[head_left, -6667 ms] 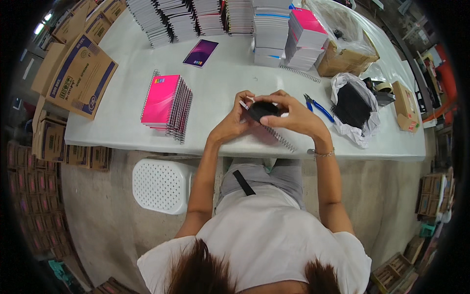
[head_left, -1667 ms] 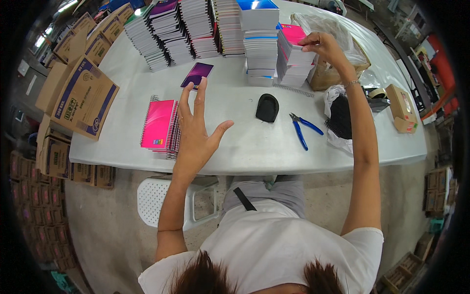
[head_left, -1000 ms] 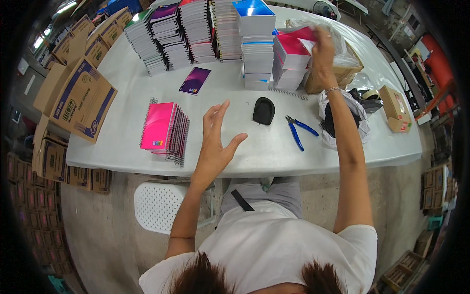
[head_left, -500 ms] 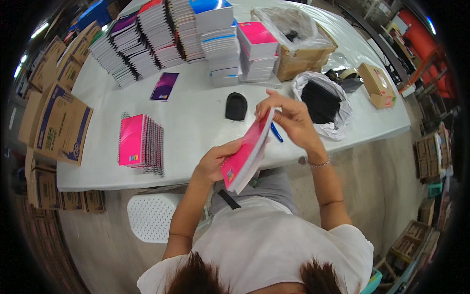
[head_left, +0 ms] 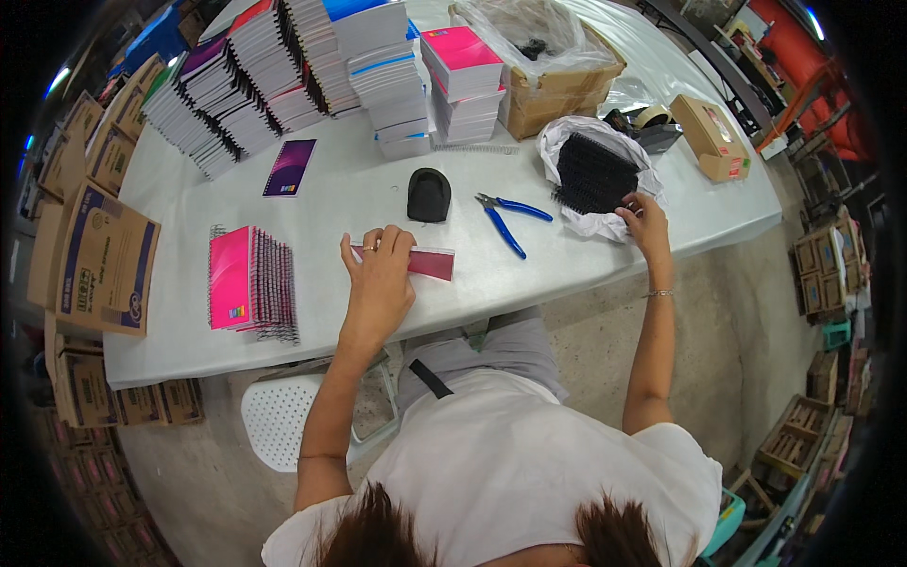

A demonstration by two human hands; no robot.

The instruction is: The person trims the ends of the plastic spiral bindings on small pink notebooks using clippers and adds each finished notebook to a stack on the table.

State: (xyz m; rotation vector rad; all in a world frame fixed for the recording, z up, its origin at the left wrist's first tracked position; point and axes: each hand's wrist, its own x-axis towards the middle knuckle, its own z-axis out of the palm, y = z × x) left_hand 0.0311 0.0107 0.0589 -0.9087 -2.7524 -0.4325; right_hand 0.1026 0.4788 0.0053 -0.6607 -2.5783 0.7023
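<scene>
My left hand (head_left: pixel 378 279) grips a pink notebook (head_left: pixel 433 264) that stands on its long edge on the table, its cover partly hidden behind my fingers. Over at the right, the fingertips of my right hand (head_left: pixel 646 225) pinch at the near edge of a bundle of black spiral coils (head_left: pixel 595 175) in a white plastic bag (head_left: pixel 652 184). Blue-handled cutting pliers (head_left: pixel 505 223) lie with their handles spread between my hands. Behind them is a black rounded pad (head_left: pixel 429 196). A pile of pink spiral notebooks (head_left: pixel 231 279) sits to the left.
Tall stacks of notebooks (head_left: pixel 378 80) line the back of the white table (head_left: pixel 350 175). A single purple notebook cover (head_left: pixel 289 168) lies before them. An open cardboard box (head_left: pixel 557 99), a tape dispenser (head_left: pixel 647 128) and a small carton (head_left: pixel 710 138) stand back right. A white stool (head_left: pixel 279 420) is below.
The pink notebook has been lowered from in front of me onto the table under my left hand. My right hand has let go of it and moved right to the coils, uncovering the pliers.
</scene>
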